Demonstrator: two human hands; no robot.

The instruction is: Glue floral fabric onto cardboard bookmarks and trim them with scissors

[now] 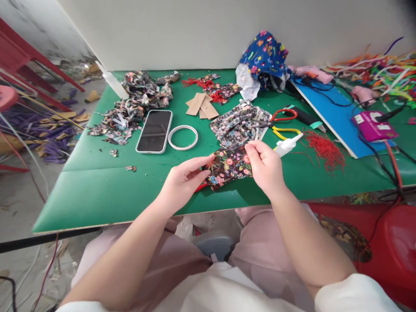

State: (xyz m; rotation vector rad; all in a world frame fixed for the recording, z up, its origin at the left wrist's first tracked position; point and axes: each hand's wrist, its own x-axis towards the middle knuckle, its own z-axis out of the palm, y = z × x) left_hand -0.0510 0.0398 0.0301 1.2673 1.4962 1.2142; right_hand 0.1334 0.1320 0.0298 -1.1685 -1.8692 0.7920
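Between my two hands a piece of dark floral fabric (230, 167) is stretched out over the front of the green table. My left hand (183, 180) pinches its left end between thumb and fingers. At the upper right corner, my right hand (264, 164) grips the cloth with curled fingers. A bit of red cord (201, 186) shows below the left end of the fabric. Just beyond lies a bunched floral cloth (238, 123), with red-and-yellow-handled scissors (284, 115) beside it. A white glue bottle (289, 145) rests near my right hand.
A phone (154, 131), a white ring (183, 138) and fabric scraps (143, 93) lie on the green table (107, 186) at left. Cardboard pieces (202, 105) are at the back. Red threads (325, 149), a blue board (328, 112) and a purple corded box (373, 125) occupy the right.
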